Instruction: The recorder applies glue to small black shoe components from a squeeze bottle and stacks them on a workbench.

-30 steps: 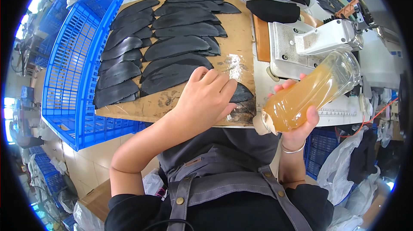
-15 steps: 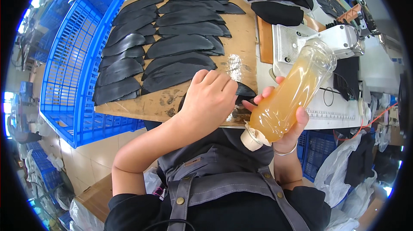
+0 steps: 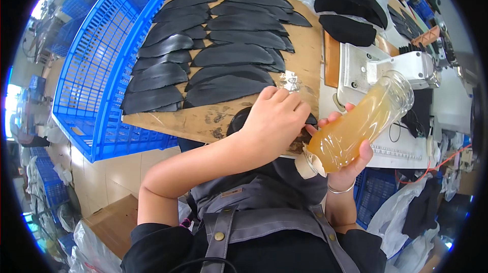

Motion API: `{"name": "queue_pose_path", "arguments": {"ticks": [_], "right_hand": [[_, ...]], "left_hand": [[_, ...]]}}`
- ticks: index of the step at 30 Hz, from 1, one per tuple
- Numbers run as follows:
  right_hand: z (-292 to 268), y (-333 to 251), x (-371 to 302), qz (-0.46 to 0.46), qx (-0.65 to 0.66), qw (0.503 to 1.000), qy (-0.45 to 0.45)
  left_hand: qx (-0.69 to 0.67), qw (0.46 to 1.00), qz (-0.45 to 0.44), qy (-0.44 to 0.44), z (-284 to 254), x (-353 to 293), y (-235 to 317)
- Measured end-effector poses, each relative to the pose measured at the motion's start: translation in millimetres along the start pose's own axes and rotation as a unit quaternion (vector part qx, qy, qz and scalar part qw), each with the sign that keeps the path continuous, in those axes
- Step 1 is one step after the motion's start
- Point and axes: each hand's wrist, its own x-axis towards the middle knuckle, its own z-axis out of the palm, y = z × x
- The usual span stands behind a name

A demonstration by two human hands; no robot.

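Head: right hand [image 3: 351, 169] holds bottle [image 3: 356, 133] by table edge [image 3: 401, 164].

The bottle [image 3: 353, 125] sits in the right hand [image 3: 349, 174], just right of the left hand [image 3: 279, 123]; beneath the left hand lies, probably, one partly hidden piece [image 3: 238, 119]; beyond it and leftward, overlapping pieces [image 3: 231, 55] lie in columns on a board [image 3: 201, 123]; farther left stands a basket [image 3: 99, 133]; beyond the bottle, a machine [image 3: 401, 68]

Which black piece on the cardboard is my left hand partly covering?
The nearest one, at the near edge of the cardboard, its end showing left of your left hand; the others lie farther off in overlapping columns.
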Motion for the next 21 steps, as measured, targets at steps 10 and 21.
{"name": "queue_pose_path", "arguments": {"ticks": [10,21], "right_hand": [[-0.9,2.0,1.2,0.007,0.01,1.0,-0.001],[-7.1,0.5,4.1,0.01,0.031,0.999,-0.021]], "left_hand": [[-0.154,0.982,-0.093,0.059,-7.4,2.9,-10.1],[-0.26,0.81,-0.21,0.482,-93.3,-21.4,-57.7]]}}
